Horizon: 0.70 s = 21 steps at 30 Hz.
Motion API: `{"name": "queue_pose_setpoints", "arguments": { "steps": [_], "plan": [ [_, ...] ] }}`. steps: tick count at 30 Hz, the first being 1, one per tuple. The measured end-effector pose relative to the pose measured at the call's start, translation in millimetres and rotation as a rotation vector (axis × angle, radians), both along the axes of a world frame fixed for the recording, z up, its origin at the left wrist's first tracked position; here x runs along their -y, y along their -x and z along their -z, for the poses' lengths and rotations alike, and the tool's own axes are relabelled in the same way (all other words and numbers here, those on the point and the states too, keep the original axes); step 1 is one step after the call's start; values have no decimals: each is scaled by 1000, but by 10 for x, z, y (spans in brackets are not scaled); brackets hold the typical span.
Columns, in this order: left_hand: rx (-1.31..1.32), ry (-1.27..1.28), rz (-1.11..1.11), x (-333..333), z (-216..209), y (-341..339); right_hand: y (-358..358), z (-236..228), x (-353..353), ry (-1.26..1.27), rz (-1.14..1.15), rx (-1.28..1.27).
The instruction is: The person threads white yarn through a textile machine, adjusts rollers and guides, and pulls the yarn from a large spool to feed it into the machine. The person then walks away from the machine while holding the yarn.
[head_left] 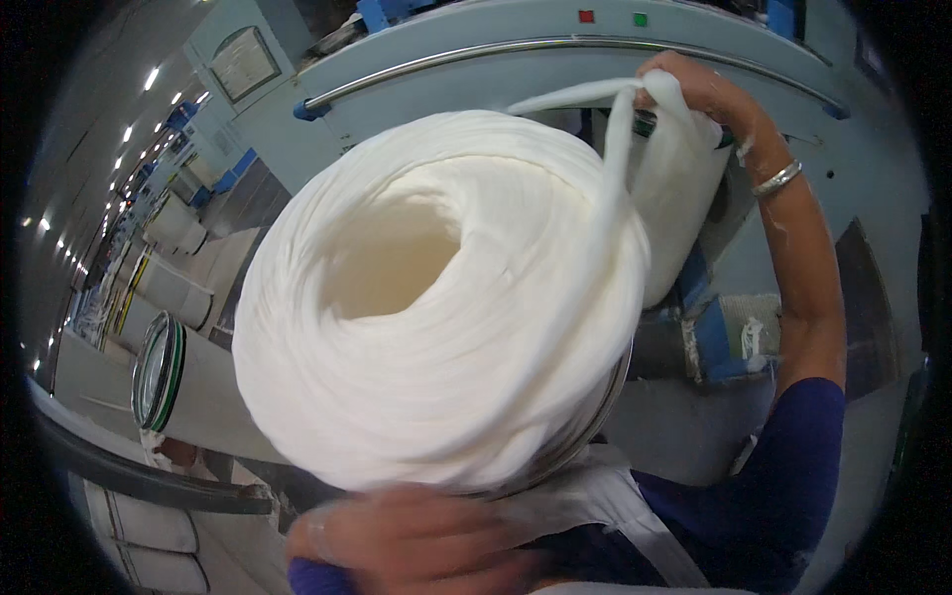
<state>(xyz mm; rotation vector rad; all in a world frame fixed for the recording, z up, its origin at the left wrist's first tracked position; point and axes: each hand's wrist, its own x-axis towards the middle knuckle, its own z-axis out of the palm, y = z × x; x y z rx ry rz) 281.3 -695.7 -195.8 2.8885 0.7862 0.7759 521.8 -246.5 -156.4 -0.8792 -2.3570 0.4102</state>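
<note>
A tall can heaped with a big coil of white fibre sliver fills the middle of the view; its metal rim shows at the lower right. My right hand is raised at the upper right, closed on a loose strand of sliver that runs down to the coil. Behind that strand stands another white can at the machine. My left hand, blurred, rests against the near lower edge of the full can; its grip is not clear.
A pale blue machine with a curved metal rail and red and green buttons stands behind. Several white cans line the floor at left. A dark curved bar crosses the lower left.
</note>
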Motion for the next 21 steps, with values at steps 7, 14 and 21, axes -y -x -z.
{"name": "queue_pose_setpoints", "arguments": {
  "steps": [7,14,21],
  "plan": [
    [-29,318,-1179,-814,-110,1629,111,-288,144,261,-55,68],
    [-428,676,-1087,-1355,972,1771,239,-365,214,301,-70,142],
    [-560,902,-881,-1898,1970,2259,597,-227,451,157,-45,-4]
  ]
}}
